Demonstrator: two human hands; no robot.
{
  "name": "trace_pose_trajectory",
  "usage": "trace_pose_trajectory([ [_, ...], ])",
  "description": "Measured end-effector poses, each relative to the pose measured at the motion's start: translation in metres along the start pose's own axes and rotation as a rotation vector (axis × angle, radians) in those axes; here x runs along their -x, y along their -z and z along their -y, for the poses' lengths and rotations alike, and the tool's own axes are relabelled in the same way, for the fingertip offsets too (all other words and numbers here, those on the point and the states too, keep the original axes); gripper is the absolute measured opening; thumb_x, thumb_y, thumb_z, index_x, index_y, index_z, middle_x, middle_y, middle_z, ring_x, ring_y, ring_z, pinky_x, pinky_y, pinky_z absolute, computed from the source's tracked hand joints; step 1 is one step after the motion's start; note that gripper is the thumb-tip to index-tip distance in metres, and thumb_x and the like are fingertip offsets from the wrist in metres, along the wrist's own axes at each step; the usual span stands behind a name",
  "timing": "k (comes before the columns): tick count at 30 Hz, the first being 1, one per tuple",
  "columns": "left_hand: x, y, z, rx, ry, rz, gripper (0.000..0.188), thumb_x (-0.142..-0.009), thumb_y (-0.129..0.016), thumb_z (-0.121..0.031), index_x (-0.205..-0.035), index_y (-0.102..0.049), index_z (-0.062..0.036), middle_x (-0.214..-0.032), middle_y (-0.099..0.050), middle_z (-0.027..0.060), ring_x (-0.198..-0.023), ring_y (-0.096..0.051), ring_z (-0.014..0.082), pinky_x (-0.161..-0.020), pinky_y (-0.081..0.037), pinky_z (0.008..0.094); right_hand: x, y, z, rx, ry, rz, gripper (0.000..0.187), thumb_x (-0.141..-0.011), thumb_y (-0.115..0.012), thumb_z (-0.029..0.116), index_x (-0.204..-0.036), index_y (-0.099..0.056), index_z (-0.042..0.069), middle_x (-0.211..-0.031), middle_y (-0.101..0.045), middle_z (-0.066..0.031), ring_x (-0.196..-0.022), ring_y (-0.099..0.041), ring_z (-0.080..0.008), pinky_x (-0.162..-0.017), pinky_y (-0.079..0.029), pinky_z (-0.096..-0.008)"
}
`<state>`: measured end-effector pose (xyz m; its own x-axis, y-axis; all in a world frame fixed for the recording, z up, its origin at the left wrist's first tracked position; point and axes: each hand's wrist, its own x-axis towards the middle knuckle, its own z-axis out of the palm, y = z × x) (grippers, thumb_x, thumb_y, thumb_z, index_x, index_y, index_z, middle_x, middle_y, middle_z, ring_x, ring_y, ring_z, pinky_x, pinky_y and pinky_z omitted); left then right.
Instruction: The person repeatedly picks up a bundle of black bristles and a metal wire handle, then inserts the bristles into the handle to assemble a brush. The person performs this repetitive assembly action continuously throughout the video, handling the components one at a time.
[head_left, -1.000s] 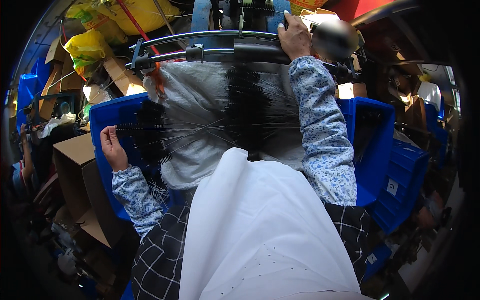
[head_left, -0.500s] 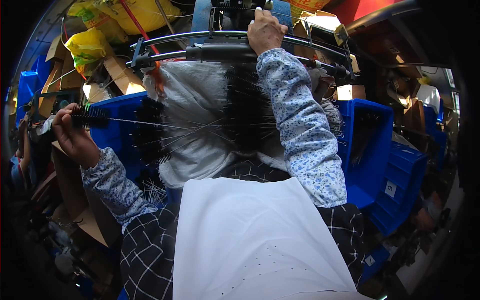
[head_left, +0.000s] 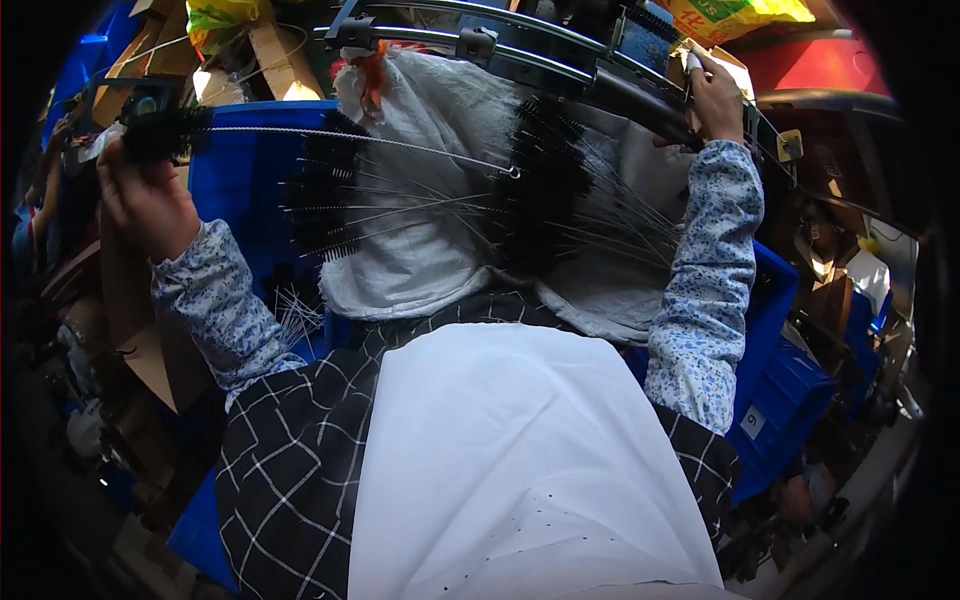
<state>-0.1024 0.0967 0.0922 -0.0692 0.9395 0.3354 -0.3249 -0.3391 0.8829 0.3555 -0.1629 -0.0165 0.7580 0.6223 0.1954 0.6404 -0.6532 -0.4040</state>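
Note:
Raised at the left, my left hand is closed around the bristle end of a black wire brush. The brush's twisted wire stem stretches to the right above my lap and ends in a small loop. Over at the upper right, my right hand lies across the metal rail of a machine, beside the end of its dark roller; its fingers bend over the rail and one fingertip has a white cover. Piles of similar black brushes rest on a white woven sack across my lap, wire stems fanned out.
Blue plastic bins stand at my left and right. Cardboard boxes and yellow plastic bags are piled at the back left. A white apron covers my front. Another person's arm shows at the far left.
My view has swung, so the machine and my right hand appear farther right. The brush in my left hand has come up, its looped end now free above the piles.

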Motion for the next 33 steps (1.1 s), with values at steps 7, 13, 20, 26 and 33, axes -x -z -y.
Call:
trace_pose_trajectory([
  [7, 0.032, -0.040, 0.035, 0.159, 0.200, 0.388, 0.015, -0.083, -0.046, -0.011, -0.094, -0.050, -0.0015, -0.087, -0.055, 0.0057, -0.080, -0.054, 0.0116, -0.070, -0.046, 0.0220, -0.022, 0.029, -0.025, 0.313, -0.006, 0.186, 0.026, -0.082, -0.044, 0.031, -0.102, -0.055, 0.020, -0.094, -0.057, -0.0133, -0.090, -0.052, -0.0295, -0.075, -0.041, -0.0343],
  [13, 0.065, -0.060, 0.039, 0.089, 0.339, 0.487, 0.017, -0.084, -0.046, -0.018, -0.091, -0.049, -0.0031, -0.080, -0.054, 0.0021, -0.071, -0.053, 0.0072, -0.063, -0.046, 0.0187, 0.062, 0.114, 0.035, -0.521, -0.143, 0.702, 0.034, -0.083, -0.049, 0.021, -0.112, -0.047, 0.005, -0.090, -0.057, -0.0054, -0.081, -0.051, -0.0111, -0.071, -0.041, -0.0231],
  [20, 0.169, -0.111, 0.047, -0.017, 0.428, 0.707, 0.016, -0.087, -0.040, -0.019, -0.092, -0.044, -0.0044, -0.081, -0.051, 0.0005, -0.069, -0.048, 0.0046, -0.063, -0.042, 0.0171, 0.129, 0.057, 0.164, -0.661, 0.242, 0.674, 0.030, -0.084, -0.043, 0.022, -0.104, -0.045, 0.000, -0.081, -0.055, -0.0199, -0.076, -0.053, -0.0340, -0.066, -0.042, -0.0368],
  [26, 0.113, -0.025, 0.050, -0.474, 0.276, 0.655, 0.025, -0.088, -0.035, -0.025, -0.097, -0.040, -0.0020, -0.077, -0.051, 0.0037, -0.063, -0.046, 0.0066, -0.058, -0.038, 0.0178, 0.074, 0.014, 0.107, -0.206, 0.400, -0.170, 0.022, -0.081, -0.045, 0.018, -0.096, -0.056, 0.007, -0.077, -0.059, -0.0110, -0.071, -0.056, -0.0271, -0.065, -0.043, -0.0374],
  [33, 0.093, 0.071, 0.056, -1.104, 0.372, 0.758, 0.025, -0.084, -0.047, -0.026, -0.084, -0.048, -0.0010, -0.073, -0.049, 0.0041, -0.067, -0.045, 0.0110, -0.062, -0.037, 0.0230, 0.012, -0.019, 0.045, 0.312, 0.164, -0.245, 0.024, -0.080, -0.046, 0.029, -0.099, -0.057, 0.020, -0.085, -0.059, -0.0038, -0.082, -0.052, -0.0254, -0.072, -0.039, -0.0396],
])
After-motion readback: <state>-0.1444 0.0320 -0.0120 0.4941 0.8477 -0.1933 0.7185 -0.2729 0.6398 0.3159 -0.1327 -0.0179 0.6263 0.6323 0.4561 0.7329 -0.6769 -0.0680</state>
